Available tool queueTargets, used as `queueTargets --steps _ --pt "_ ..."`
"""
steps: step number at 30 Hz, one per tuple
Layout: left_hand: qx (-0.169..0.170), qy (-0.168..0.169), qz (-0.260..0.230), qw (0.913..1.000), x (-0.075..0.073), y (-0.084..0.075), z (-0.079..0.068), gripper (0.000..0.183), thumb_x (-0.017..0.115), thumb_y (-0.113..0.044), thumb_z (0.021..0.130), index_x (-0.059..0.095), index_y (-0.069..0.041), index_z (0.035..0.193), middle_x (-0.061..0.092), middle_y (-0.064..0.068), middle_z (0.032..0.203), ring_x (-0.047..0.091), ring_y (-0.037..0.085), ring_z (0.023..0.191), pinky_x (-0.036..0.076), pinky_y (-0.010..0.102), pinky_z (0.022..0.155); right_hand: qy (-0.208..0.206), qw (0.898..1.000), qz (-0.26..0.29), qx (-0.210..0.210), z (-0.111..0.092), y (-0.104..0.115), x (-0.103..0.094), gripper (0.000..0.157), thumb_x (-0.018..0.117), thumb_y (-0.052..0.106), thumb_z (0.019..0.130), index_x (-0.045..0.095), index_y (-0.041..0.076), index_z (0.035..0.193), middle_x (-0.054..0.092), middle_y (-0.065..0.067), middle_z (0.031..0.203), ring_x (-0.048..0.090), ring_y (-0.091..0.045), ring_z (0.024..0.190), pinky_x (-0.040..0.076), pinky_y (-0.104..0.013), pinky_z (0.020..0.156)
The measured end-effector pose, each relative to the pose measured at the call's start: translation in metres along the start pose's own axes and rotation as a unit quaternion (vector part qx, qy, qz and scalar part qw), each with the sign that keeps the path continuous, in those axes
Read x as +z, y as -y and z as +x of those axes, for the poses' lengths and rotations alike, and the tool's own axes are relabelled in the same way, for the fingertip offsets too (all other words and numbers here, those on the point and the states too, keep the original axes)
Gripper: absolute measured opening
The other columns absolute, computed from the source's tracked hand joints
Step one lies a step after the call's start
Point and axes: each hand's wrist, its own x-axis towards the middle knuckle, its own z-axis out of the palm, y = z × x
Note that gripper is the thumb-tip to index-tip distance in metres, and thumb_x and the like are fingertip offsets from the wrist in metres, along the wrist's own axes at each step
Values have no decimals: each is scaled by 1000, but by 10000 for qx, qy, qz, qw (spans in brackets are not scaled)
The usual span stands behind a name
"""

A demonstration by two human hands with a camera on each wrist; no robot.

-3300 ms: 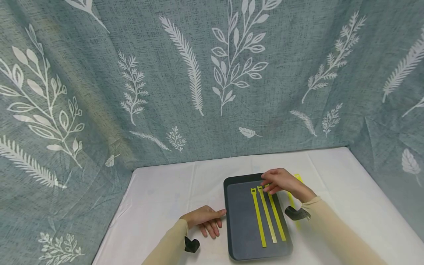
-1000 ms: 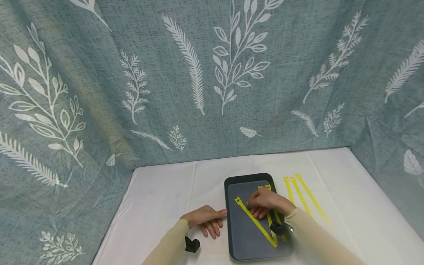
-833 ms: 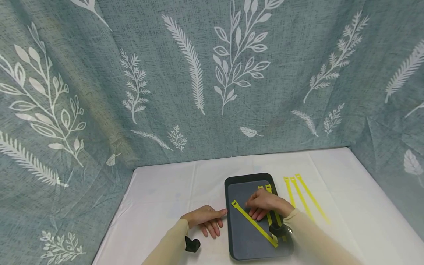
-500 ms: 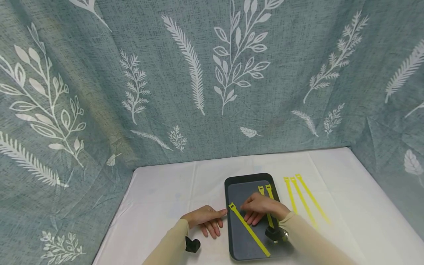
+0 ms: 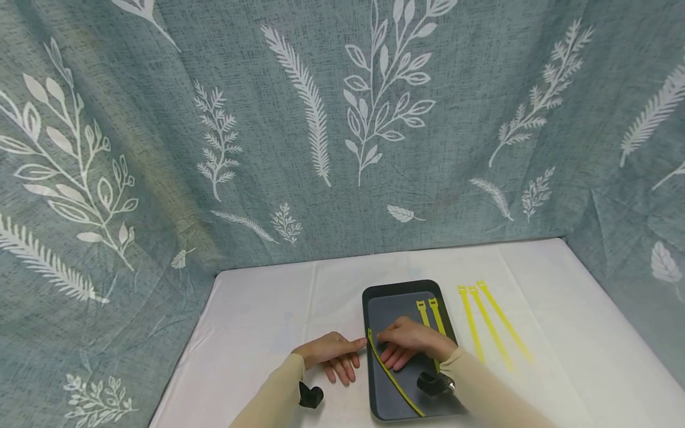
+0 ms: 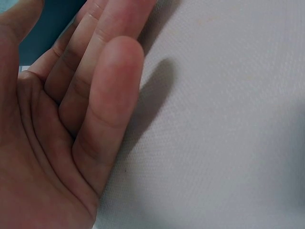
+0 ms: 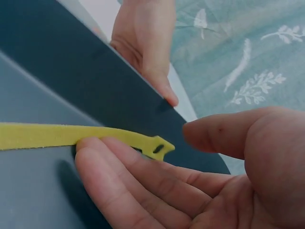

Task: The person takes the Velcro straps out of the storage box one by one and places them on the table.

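Observation:
My right hand point(image 5: 409, 340) reaches into a dark grey tray point(image 5: 393, 306). Its fingers touch a yellow hook-and-loop cable tie point(image 5: 389, 375), which stands on its edge and bows, slotted head at the tray's left wall. In the right wrist view the fingertips lie along the tie point(image 7: 47, 135), with the thumb apart from it. Two more yellow ties point(image 5: 423, 313) lie in the tray's right part, partly hidden by the right hand and sleeve. My left hand point(image 5: 330, 355) is left of the tray, thumb at its left rim, fingers loose over the cloth.
Several yellow ties point(image 5: 471, 318) lie side by side on the white tablecloth point(image 5: 267, 309), right of the tray. A patterned blue-grey curtain point(image 5: 321, 220) hangs behind and along the sides. A black wrist device point(image 5: 310, 395) sits on each sleeve.
My right hand has moved left inside the tray, taking one cable tie from the right-hand row to the left wall. That tie has tipped from flat onto its edge. The left hand stays put.

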Motion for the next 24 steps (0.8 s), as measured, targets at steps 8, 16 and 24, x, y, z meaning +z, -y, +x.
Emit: queueTargets --steps 8,16,24 --pt "3 42 4 10000 1 2 3 66 54 -68 95 75 -6 88 74 1 67 70 9 54 50 21 44 96 9989 452 -46 1 -2 5 39 56 25 101 69 -8 115 77 -20 89 76 -19 70 62 -34 63" --pt "34 38 51 10000 0 3 4 67 53 -69 95 75 -6 88 75 1 68 70 8 55 50 21 44 318 9957 858 -159 9 -11 5 38 57 26 100 71 -7 113 77 -17 90 77 -19 75 63 -35 68" --pt "75 -13 195 9998 -3 1 2 66 52 -68 96 74 -6 89 76 4 71 71 10 57 51 21 45 562 9946 787 -372 11 -13 6 34 61 24 100 70 -6 112 74 -11 91 74 -14 78 62 -31 70"
